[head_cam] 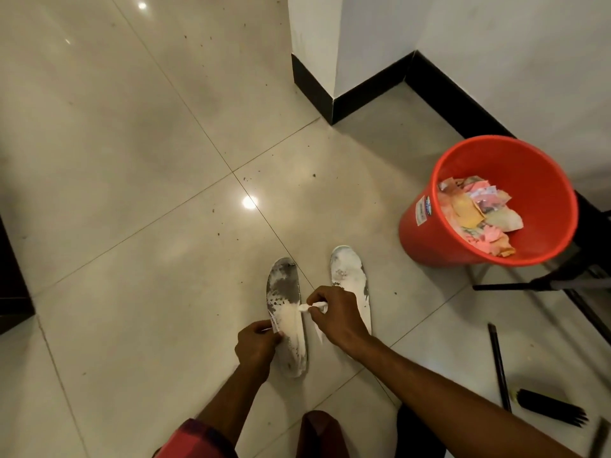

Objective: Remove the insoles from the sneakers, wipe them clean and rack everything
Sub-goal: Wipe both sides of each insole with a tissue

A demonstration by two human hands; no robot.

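Right hand [334, 314] pinches the wipe [316, 306] mid-length on the dirty insole [285, 289]; left hand [256, 346] grips its near-left edge; long axis runs away, grime beyond the wipe.

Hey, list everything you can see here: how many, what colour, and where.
Insoles: two, white with grey stains, side by side on the floor.
Wipe: one, white, at the dirtier insole's edge.
Bucket: one, red, on the floor at right.
Paper scraps: many, pink and yellow, inside the bucket.
Brush: one, black, floor, lower right.
Rod: one, black, beside the brush.
Floor: beige tiles.
Wall: white, black skirting, top right.
Left hand: pinches the dirtier insole's edge.
Right hand: grips the wipe.
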